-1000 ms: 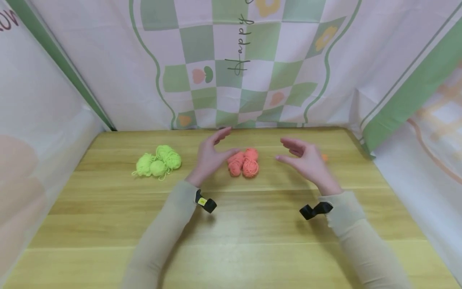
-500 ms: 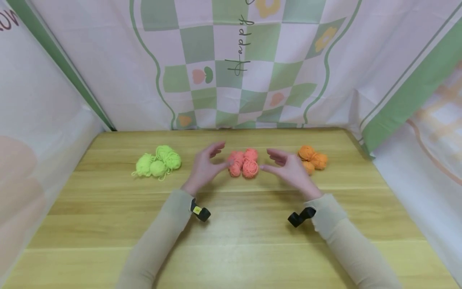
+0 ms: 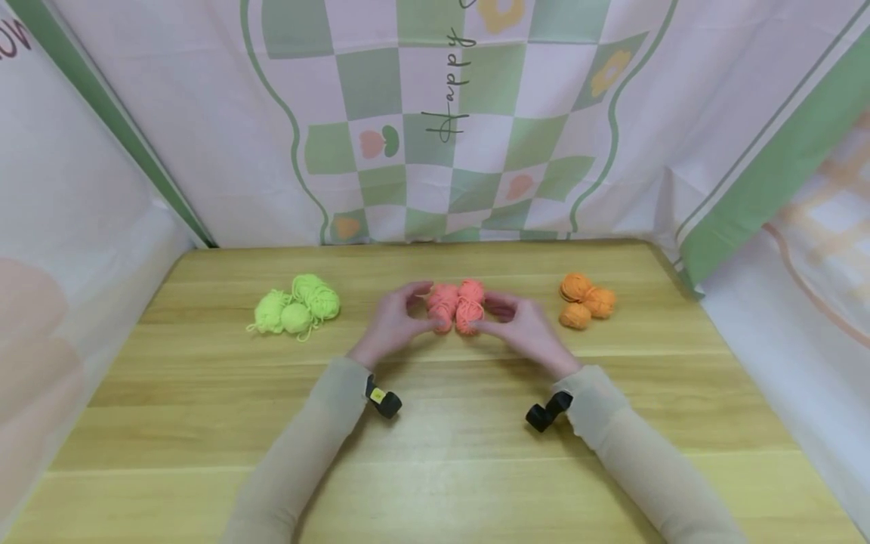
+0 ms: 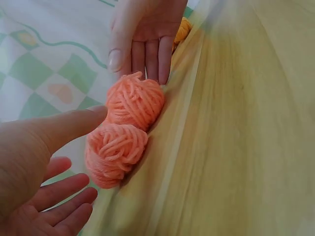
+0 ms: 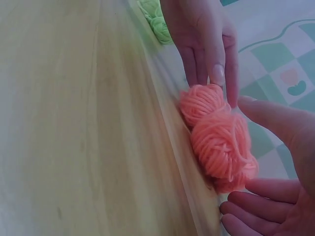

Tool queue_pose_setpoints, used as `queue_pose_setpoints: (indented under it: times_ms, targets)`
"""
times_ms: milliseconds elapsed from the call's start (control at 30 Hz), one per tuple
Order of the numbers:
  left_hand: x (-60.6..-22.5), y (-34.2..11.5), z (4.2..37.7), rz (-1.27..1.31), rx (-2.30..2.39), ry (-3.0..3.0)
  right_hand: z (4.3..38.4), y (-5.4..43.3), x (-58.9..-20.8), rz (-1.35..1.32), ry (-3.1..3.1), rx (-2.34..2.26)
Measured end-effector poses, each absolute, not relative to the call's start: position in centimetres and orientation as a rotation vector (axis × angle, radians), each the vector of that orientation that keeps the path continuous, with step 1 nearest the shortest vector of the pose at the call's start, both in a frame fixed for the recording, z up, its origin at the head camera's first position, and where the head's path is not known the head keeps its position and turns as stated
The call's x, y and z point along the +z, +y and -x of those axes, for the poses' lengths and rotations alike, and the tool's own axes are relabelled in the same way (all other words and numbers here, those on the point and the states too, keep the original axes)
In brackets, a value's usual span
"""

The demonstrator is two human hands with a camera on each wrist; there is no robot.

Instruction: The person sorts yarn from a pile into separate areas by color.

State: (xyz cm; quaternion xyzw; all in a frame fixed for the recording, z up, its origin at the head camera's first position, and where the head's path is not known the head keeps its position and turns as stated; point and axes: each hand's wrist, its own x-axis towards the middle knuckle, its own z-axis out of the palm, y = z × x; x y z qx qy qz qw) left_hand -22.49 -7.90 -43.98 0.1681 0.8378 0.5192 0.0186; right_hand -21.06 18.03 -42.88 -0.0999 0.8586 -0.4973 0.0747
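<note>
Two coral balls of yarn [image 3: 470,308] lie side by side at the middle of the table's far part. My left hand [image 3: 396,326] stands at their left side, thumb in front and fingers behind. From the right, my right hand [image 3: 529,334] frames the same yarn in a like way. In the left wrist view the left fingers [image 4: 69,196] are spread loosely beside the nearer coral ball [image 4: 115,152], with the thumb tip close over it. The right wrist view has the right fingers [image 5: 261,206] fairly straight, fingertips right at the coral yarn [image 5: 221,142].
Light green balls of yarn [image 3: 297,306] with loose strands lie to the left on the wooden table [image 3: 435,453]. Orange balls of yarn [image 3: 587,301] are grouped to the right. A checked curtain [image 3: 435,136] hangs along the far edge, with more cloth at both sides.
The right hand has moved left, uncovering the orange yarn, and now stands at the coral yarn. The left hand has come lower, its fingers drawing in beside the coral yarn.
</note>
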Motion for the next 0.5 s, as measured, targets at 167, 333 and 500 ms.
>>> queue_pose_setpoints:
  times_ms: [167,333,500]
  targets:
    - [-44.2,-7.3,22.9,-0.515,1.612,2.577,21.3,17.5,-42.9,0.277,2.598,-1.469]
    - [-44.2,-6.7,23.3,-0.48,1.562,2.593,21.5,17.0,-42.7,0.227,2.584,-1.473]
    - [-44.2,-6.2,23.5,-0.435,1.494,2.642,21.6,16.5,-42.6,0.206,2.589,-1.467]
